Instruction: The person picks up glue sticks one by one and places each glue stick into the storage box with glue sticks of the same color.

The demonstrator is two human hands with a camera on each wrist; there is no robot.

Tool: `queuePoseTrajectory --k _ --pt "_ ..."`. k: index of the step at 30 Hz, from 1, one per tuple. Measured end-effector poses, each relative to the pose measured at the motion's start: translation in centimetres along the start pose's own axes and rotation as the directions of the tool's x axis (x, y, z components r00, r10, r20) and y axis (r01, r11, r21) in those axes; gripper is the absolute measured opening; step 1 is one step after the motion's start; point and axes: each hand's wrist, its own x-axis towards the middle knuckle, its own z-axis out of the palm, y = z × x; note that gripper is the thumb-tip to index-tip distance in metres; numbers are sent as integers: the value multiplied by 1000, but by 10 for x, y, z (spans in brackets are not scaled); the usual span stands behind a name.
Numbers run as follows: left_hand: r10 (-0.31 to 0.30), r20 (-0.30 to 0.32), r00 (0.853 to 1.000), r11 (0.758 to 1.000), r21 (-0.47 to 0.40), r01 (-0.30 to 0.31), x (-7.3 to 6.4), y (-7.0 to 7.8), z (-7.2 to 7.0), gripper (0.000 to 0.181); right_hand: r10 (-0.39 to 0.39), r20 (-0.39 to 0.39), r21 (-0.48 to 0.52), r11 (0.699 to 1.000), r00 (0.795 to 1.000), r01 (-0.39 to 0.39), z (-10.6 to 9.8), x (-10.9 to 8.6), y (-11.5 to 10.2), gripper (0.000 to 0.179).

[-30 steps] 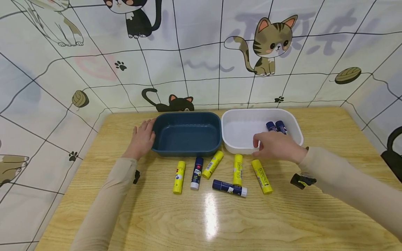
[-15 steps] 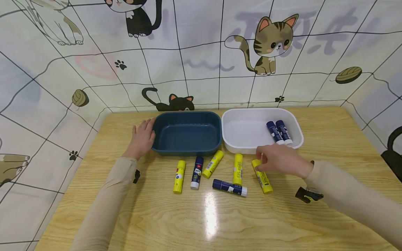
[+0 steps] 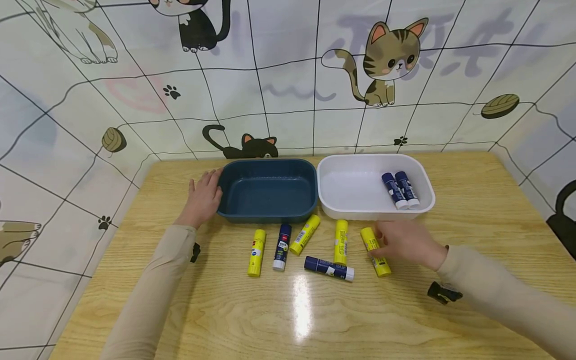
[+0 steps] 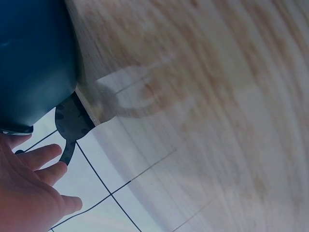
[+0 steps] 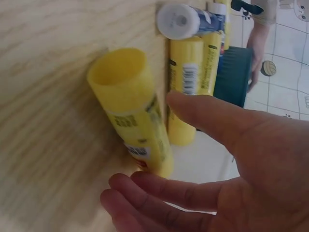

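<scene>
My left hand [image 3: 202, 200] rests against the left side of a dark blue plastic basin [image 3: 267, 218], its fingers extended along the wall. At the right, my right hand [image 3: 409, 243] is over the rightmost yellow glue stick [image 3: 381, 268], which lies on the table. In the right wrist view, thumb and fingers are spread on either side of this yellow tube [image 5: 137, 121], with no firm grip visible. Just behind that hand is a white basin [image 3: 346, 212]. Two navy glue sticks [image 3: 394, 190] lie side by side in its right part.
More glue sticks lie on the wooden table [image 3: 216, 310] in front of the basins: a yellow one [image 3: 256, 253], a navy one [image 3: 282, 247], a tilted yellow one [image 3: 305, 235], an upright-pointing yellow one [image 3: 341, 242] and a navy one lying crosswise [image 3: 328, 268]. A cat-print cloth [image 3: 288, 110] hangs behind.
My right hand has moved from the white basin's front edge down toward me, to the rightmost yellow glue stick, uncovering the two navy ones in the basin. The left hand stays put.
</scene>
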Motion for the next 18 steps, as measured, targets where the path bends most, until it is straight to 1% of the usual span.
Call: queuePoseTrajectory --k 4,10,13,18 --pt "0 -3 1000 1000 1 0 0 -1 0 52 34 19 -3 999 999 -34 8 2 -2 39" --pt "-1 -5 1000 1000 10 2 0 -2 1 52 70 43 31 997 997 -72 14 3 -7 36" --pt "-3 1 1000 1000 6 3 0 -2 1 52 59 38 36 997 998 -61 15 3 -7 37" --pt "-3 5 1000 1000 -7 3 0 -1 0 53 18 27 41 999 999 -19 16 5 -5 37"
